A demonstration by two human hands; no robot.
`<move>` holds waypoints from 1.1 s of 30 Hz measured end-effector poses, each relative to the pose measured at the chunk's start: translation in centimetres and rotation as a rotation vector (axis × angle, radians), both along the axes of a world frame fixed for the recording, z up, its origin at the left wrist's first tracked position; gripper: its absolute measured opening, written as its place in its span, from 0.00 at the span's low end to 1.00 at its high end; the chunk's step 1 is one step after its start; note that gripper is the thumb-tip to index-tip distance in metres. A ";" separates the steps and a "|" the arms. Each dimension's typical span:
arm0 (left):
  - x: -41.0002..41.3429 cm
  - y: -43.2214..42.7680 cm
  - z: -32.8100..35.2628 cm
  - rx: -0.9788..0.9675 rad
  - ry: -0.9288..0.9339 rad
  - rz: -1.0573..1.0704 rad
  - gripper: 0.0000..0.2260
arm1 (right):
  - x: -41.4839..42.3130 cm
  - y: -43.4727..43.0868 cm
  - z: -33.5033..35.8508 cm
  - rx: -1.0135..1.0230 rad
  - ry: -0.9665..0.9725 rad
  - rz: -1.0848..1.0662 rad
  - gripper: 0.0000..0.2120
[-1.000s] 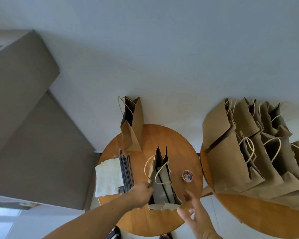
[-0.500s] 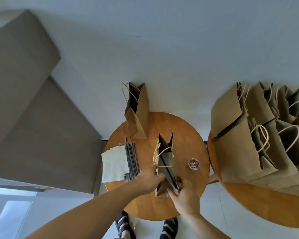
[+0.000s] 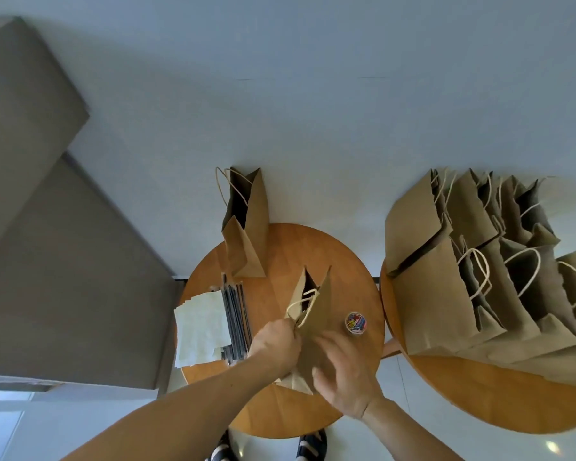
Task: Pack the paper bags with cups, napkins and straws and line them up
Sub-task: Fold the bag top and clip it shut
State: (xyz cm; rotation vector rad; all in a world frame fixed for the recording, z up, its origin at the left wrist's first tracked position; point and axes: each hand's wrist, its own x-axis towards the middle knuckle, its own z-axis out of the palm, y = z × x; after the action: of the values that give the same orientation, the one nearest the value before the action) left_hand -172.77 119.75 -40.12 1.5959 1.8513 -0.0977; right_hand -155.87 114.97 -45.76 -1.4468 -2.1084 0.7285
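A brown paper bag point(image 3: 316, 304) with rope handles stands in the middle of the small round wooden table point(image 3: 343, 261). Its top is nearly pressed closed. My left hand point(image 3: 275, 344) grips the bag's near left edge by the handle. My right hand point(image 3: 343, 371), blurred, lies against the bag's near right side, fingers on the paper. A stack of white napkins point(image 3: 202, 327) and several dark straws point(image 3: 236, 317) lie at the table's left. A second paper bag point(image 3: 246, 234) stands at the far edge. No cups show.
A small round tub of coloured clips point(image 3: 355, 322) sits right of the bag. A second round table point(image 3: 479, 400) at the right carries several standing paper bags point(image 3: 453, 271) in a row. My feet show below the table edge.
The bag's mouth went from wide open to nearly flat. My right hand came from below the table onto the bag's right side; my left hand kept its hold.
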 end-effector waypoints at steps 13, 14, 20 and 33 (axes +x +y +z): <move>-2.6 0.6 -0.1 0.005 0.062 -0.113 0.12 | 1.6 8.7 3.5 0.271 -0.333 0.262 0.03; -2.4 0.6 -0.2 0.031 0.079 -0.083 0.13 | 1.5 8.8 3.6 0.238 -0.325 0.266 0.04; -2.2 1.0 -1.4 0.097 0.073 -0.032 0.17 | 3.3 10.7 4.5 -0.001 -0.123 0.182 0.21; -3.9 1.0 -2.9 0.074 -0.045 0.101 0.16 | 6.6 14.0 -7.6 -0.588 -0.565 -0.080 0.12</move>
State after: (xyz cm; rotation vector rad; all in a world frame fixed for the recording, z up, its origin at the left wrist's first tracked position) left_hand -176.72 120.79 -43.02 1.5384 1.9167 0.0520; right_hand -149.24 128.92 -53.38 -2.2555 -2.3228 1.0654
